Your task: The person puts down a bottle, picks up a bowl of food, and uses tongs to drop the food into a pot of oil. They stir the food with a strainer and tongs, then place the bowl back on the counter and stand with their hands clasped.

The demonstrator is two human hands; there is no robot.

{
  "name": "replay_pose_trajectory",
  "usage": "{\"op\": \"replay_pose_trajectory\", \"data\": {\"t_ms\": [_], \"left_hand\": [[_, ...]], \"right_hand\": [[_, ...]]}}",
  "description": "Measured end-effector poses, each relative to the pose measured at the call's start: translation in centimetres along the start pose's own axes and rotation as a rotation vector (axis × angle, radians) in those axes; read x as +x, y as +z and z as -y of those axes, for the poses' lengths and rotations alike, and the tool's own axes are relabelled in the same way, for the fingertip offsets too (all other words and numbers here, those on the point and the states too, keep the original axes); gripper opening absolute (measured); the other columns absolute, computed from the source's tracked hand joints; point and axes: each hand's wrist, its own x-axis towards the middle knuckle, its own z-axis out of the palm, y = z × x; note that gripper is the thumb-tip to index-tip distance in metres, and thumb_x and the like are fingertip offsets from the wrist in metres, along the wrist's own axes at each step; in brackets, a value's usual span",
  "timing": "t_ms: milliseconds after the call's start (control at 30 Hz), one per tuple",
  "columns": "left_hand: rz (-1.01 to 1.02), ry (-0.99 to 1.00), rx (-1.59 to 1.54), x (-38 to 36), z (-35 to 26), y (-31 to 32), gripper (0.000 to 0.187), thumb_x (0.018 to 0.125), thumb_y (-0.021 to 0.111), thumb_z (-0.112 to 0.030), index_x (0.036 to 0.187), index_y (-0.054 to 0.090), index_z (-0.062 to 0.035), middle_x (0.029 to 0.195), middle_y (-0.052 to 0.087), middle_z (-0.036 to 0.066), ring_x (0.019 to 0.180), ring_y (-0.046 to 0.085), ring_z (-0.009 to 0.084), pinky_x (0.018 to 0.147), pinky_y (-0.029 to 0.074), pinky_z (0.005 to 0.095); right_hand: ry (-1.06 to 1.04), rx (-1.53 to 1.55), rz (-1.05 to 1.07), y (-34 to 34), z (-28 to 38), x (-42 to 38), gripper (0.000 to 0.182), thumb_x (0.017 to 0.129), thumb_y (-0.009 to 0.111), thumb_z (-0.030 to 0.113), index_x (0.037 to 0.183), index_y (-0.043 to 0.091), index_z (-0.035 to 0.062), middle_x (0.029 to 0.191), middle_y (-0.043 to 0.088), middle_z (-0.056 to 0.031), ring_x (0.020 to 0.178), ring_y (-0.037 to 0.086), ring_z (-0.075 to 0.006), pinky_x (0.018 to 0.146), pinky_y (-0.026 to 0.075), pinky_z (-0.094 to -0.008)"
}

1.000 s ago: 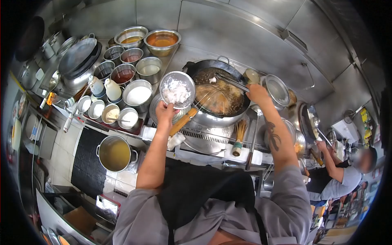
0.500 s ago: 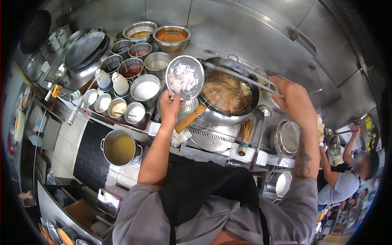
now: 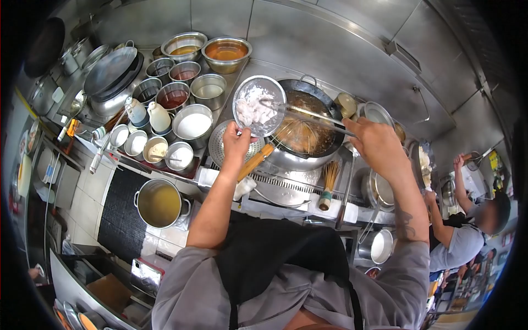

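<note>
Closed on the near rim of a metal bowl, my left hand [image 3: 237, 141] holds the bowl [image 3: 277, 122] tilted beside the wok. White, powder-coated pieces [image 3: 254, 111] lie in it. My right hand [image 3: 376, 144] grips long metal tongs [image 3: 316, 116], which reach across the wok with their tips in the bowl at the pieces. Brown, bubbling liquid fills the wok [image 3: 336, 146]. A round wire strainer [image 3: 300, 132] rests in it, its wooden handle [image 3: 256, 163] pointing toward me. A perforated ladle [image 3: 221, 144] lies under my left hand.
Metal containers of sauces and powders [image 3: 192, 122] and two squeeze bottles [image 3: 159, 115] stand at the left. A pot of yellowish liquid [image 3: 159, 203] sits lower left. A bamboo brush [image 3: 328, 184], a ladle and sieves lie near the wok's right side. Another person [image 3: 456, 242] works at far right.
My right hand has moved left and down, bringing the tongs' tips into the bowl. The bowl and my left hand have shifted slightly right. The other person's raised arm has moved.
</note>
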Motion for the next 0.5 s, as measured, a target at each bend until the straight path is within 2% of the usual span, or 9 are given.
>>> {"op": "replay_pose_trajectory", "data": {"t_ms": [33, 100, 233, 300, 500], "left_hand": [[-0.008, -0.043, -0.028, 0.2, 0.5, 0.0, 0.003, 0.09, 0.055, -0.001, 0.091, 0.052, -0.0005, 0.091, 0.062, 0.008, 0.074, 0.064, 0.0146, 0.062, 0.059, 0.0284], [-0.02, -0.084, -0.058, 0.5, 1.8, -0.4, 0.003, 0.09, 0.055, -0.001, 0.092, 0.053, -0.0003, 0.09, 0.061, 0.008, 0.074, 0.063, 0.0148, 0.062, 0.059, 0.0284], [-0.07, -0.139, -0.065, 0.4, 3.3, -1.4, 0.004, 0.089, 0.055, -0.001, 0.092, 0.053, -0.0006, 0.086, 0.058, 0.006, 0.072, 0.062, 0.0146, 0.063, 0.059, 0.0286], [-0.072, -0.139, -0.068, 0.1, 3.2, -1.5, 0.004, 0.088, 0.055, -0.001, 0.092, 0.053, -0.0007, 0.086, 0.057, 0.005, 0.072, 0.062, 0.0146, 0.063, 0.059, 0.0285], [-0.026, -0.086, -0.036, 0.2, 1.7, -0.7, 0.004, 0.089, 0.055, 0.0, 0.092, 0.054, -0.001, 0.091, 0.06, 0.006, 0.075, 0.063, 0.0136, 0.064, 0.059, 0.0285]], "right_hand": [[-0.002, 0.0, 0.0, 0.1, -0.2, 0.1, 0.036, 0.08, 0.068, 0.009, 0.115, 0.063, 0.0038, 0.093, 0.063, -0.0164, 0.084, 0.061, -0.038, 0.075, 0.048, -0.0461], [0.079, 0.018, -0.154, 0.2, -1.1, 0.3, 0.036, 0.08, 0.068, 0.008, 0.115, 0.063, 0.0044, 0.092, 0.063, -0.0167, 0.083, 0.061, -0.0384, 0.074, 0.048, -0.0457], [0.034, -0.007, -0.154, 0.3, -2.2, 0.4, 0.038, 0.081, 0.066, 0.01, 0.118, 0.061, 0.0034, 0.093, 0.064, -0.0178, 0.083, 0.064, -0.0368, 0.073, 0.05, -0.0455], [0.004, 0.01, -0.032, 0.6, -1.7, 0.2, 0.038, 0.08, 0.068, 0.007, 0.117, 0.062, 0.0044, 0.094, 0.063, -0.0185, 0.085, 0.061, -0.0389, 0.075, 0.048, -0.046], [-0.045, 0.044, 0.058, 2.7, -1.2, 1.2, 0.039, 0.081, 0.067, 0.01, 0.119, 0.061, 0.0024, 0.095, 0.063, -0.0178, 0.085, 0.062, -0.0375, 0.076, 0.049, -0.0452]]}}
